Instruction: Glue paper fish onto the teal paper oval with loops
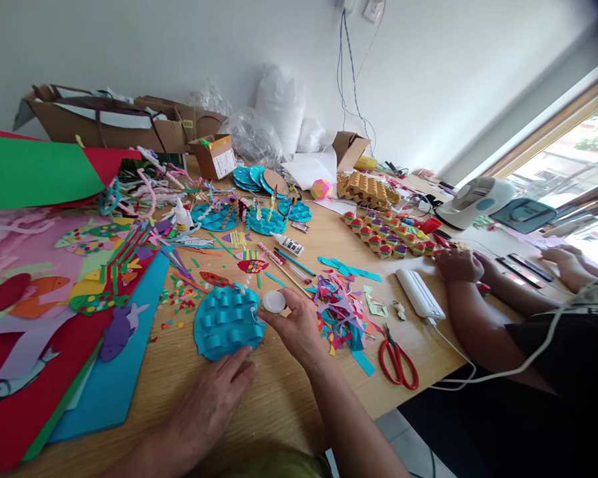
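In front of me a round blue paper disc [229, 322] lies on the table, covered in rows of curled blue paper loops. A twisted pale pipe cleaner [246, 282] stands at its far edge. My right hand [298, 326] is closed around a small white glue bottle [274, 302], its round base turned toward me and its tip over the disc's right side. Flat by the disc's near edge rests my left hand [216, 392], fingers stretched out and fingertips touching the rim. Paper fish [252, 265] and red-handled scissors [398, 362] lie nearby.
Paper scraps [339, 305] are heaped right of my hand. Coloured sheets and paper fish cover the left side, with blue discs [266, 219] and pipe cleaners behind. A painted egg carton [389, 232] and a white power bank [419, 294] lie near another person's hands [461, 265].
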### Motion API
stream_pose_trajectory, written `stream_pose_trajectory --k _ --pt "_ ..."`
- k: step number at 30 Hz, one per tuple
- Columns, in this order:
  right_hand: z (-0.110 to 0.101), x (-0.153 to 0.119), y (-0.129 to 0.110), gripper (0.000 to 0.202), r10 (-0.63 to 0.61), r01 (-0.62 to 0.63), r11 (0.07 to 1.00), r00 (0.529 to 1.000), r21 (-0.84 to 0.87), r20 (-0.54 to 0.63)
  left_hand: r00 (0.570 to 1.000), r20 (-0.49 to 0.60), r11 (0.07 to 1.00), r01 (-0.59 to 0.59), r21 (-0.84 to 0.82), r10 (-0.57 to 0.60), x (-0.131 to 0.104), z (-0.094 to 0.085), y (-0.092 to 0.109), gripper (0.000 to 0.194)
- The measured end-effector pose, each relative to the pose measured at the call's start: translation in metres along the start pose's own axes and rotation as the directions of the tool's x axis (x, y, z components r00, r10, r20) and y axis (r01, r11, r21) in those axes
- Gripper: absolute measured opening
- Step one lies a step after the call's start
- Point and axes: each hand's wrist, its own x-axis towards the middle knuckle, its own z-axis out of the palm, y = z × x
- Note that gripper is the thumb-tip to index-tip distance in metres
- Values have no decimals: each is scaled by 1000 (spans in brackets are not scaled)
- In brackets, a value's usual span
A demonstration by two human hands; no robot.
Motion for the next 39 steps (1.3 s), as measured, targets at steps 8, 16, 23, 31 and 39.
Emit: stream_pose_trajectory --k 8,16,23,31,39 --pt "-1 0 0 21 14 -15 1000 1000 -7 -27 1000 18 999 -23 39 23 1 -3 0 37" --pt "-3 0 -2 18 1 -1 1000 999 4 -35 1000 21 1000 -8 3 8 -2 0 -1 40" --pt "-3 1 -2 20 -3 3 1000 1000 -4 0 999 -25 999 -39 25 40 1 -3 -1 37" --pt "-6 1 -5 21 5 -5 999 1000 38 -15 1000 4 1000 -11 3 11 -3 2 -2 37" --pt "-5 2 -1 21 9 -9 1000 1000 -16 -11 999 -1 999 -41 9 41 -1 -2 -1 37"
